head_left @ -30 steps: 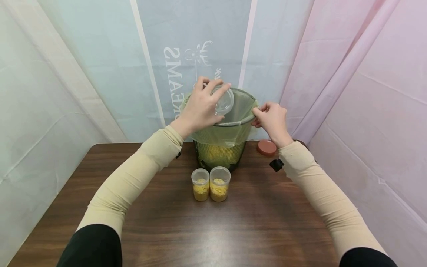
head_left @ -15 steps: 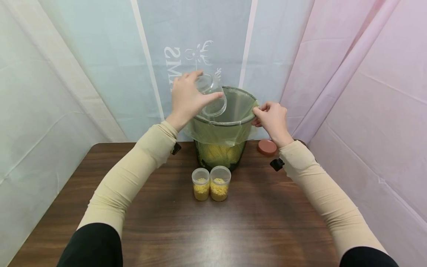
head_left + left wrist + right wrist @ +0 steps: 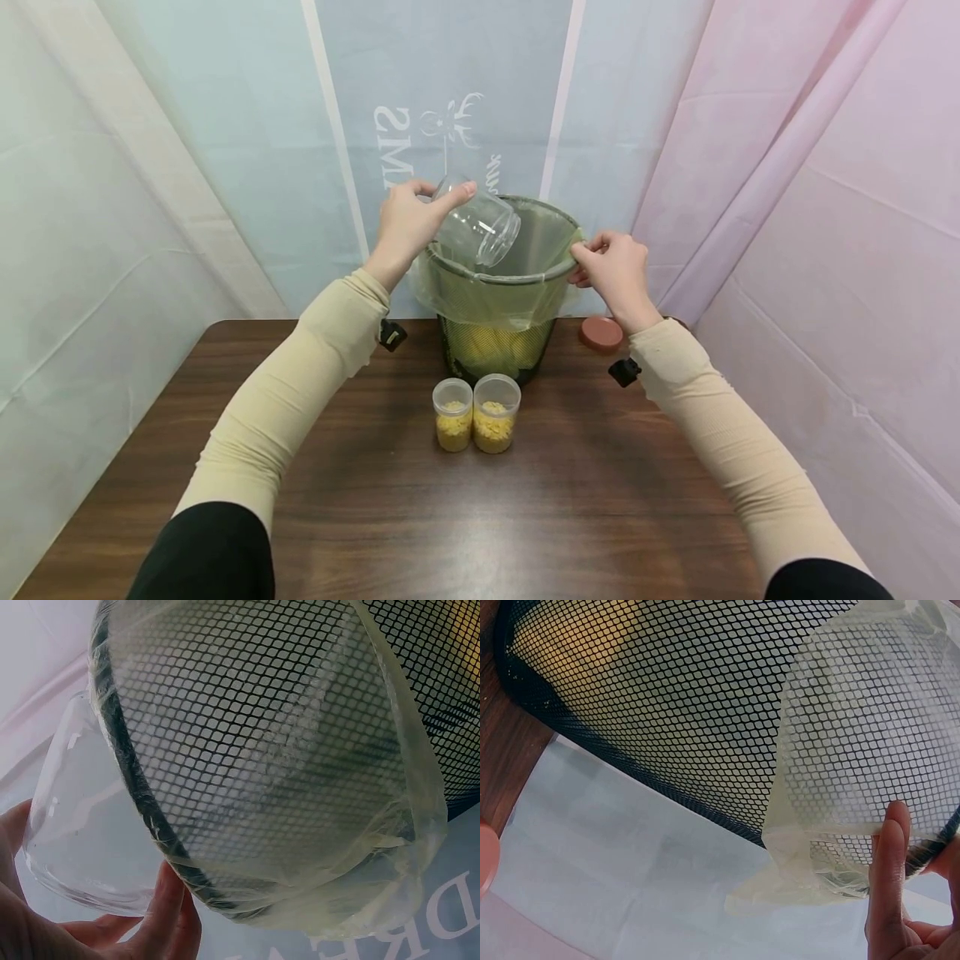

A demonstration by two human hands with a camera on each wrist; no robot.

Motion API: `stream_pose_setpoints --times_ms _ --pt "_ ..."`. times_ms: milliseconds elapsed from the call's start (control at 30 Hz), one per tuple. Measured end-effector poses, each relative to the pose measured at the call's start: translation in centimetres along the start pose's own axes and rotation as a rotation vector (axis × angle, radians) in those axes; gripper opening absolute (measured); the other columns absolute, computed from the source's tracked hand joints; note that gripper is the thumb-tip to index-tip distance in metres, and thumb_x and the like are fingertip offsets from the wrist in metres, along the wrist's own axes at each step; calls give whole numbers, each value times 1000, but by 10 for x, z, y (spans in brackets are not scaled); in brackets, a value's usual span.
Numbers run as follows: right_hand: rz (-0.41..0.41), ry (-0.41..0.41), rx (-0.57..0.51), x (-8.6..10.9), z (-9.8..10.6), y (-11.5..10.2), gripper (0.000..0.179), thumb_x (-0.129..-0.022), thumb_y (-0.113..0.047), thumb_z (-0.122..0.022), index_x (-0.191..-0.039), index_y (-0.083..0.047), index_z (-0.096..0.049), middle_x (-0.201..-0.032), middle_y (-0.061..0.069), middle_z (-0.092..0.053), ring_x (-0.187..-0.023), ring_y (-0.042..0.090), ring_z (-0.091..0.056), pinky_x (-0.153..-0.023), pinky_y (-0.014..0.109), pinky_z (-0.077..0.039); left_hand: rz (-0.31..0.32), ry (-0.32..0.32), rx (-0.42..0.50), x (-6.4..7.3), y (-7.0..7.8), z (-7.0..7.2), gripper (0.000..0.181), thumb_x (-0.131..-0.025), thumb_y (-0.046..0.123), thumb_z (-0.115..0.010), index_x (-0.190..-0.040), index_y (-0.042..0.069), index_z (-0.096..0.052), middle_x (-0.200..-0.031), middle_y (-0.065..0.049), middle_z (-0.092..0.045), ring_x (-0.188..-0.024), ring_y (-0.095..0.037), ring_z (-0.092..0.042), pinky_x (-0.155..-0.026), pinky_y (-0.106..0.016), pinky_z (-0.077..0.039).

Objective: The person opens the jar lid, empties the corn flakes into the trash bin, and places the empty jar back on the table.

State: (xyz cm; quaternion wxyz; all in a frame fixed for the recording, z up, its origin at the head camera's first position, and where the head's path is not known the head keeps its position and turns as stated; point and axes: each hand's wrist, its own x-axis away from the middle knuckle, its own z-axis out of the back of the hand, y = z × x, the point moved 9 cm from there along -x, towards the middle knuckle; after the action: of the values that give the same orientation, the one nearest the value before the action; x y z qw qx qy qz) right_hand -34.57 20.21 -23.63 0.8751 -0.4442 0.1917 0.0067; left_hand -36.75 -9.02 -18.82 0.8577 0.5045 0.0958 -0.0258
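My left hand (image 3: pixel 411 223) grips a clear, see-through jar (image 3: pixel 480 223) by its base end. The jar lies tilted over the left side of a mesh trash bin (image 3: pixel 495 350), its mouth pointing down and right into the opening. No contents show inside the jar. A thin yellow-green trash bag (image 3: pixel 480 302) lines the bin and folds over its rim. On the right side, my right hand (image 3: pixel 613 268) pinches the rim and bag between thumb and fingers. In the right wrist view, a finger (image 3: pixel 889 862) lies along the outside of the bag.
Two small clear jars, a left one (image 3: pixel 453 425) and a right one (image 3: pixel 495 427), stand in front of the bin with yellow bits inside. A reddish-brown lid (image 3: pixel 601 333) lies right of the bin on the wooden table (image 3: pixel 360 500). Curtains (image 3: pixel 247 150) hang close behind and beside it.
My left hand has moved left and turned, so the jar, earlier mostly behind the fingers, now lies tilted with its mouth lower. My right hand stays at the rim.
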Motion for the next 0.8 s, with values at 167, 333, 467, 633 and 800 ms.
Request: stream_pose_setpoints --times_ms 167,333,467,633,800 --pt "-1 -2 2 0 0 1 22 -86 -27 -54 -83 -7 -63 -66 8 -70 -51 12 -67 -53 25 -56 -4 2 20 2 0 1 87 -65 75 -66 -126 13 -56 -127 -3 -56 -96 -16 -56 -84 -30 -47" --pt "-1 -7 7 -2 0 3 21 -86 -25 -54 -83 -6 -63 -64 8 -70 -51 11 -66 -53 25 -56 -23 -27 77 7 0 1 84 -68 73 -66 -135 25 -48 -142 0 -43 -107 -14 -51 -87 -34 -47" --pt "0 -10 16 -4 2 5 21 -86 -25 -54 -84 -7 -64 -64 7 -70 -51 11 -66 -53 24 -56 -43 -52 141 9 2 1 80 -70 68 -68 -136 28 -47 -142 1 -43 -108 -16 -51 -86 -36 -47" --pt "0 -14 10 -4 4 6 21 -86 -25 -53 -84 -7 -64 -65 7 -71 -52 12 -67 -53 25 -56 -38 -91 309 8 2 0 76 -75 56 -72 -136 20 -46 -145 -4 -38 -111 -24 -54 -82 -36 -54" --pt "-1 -18 9 -5 4 7 22 -86 -25 -53 -84 -6 -64 -65 8 -71 -52 12 -67 -53 25 -56 4 -113 484 6 -3 0 80 -79 47 -72 -143 15 -39 -153 -3 -26 -121 -24 -50 -80 -39 -56"
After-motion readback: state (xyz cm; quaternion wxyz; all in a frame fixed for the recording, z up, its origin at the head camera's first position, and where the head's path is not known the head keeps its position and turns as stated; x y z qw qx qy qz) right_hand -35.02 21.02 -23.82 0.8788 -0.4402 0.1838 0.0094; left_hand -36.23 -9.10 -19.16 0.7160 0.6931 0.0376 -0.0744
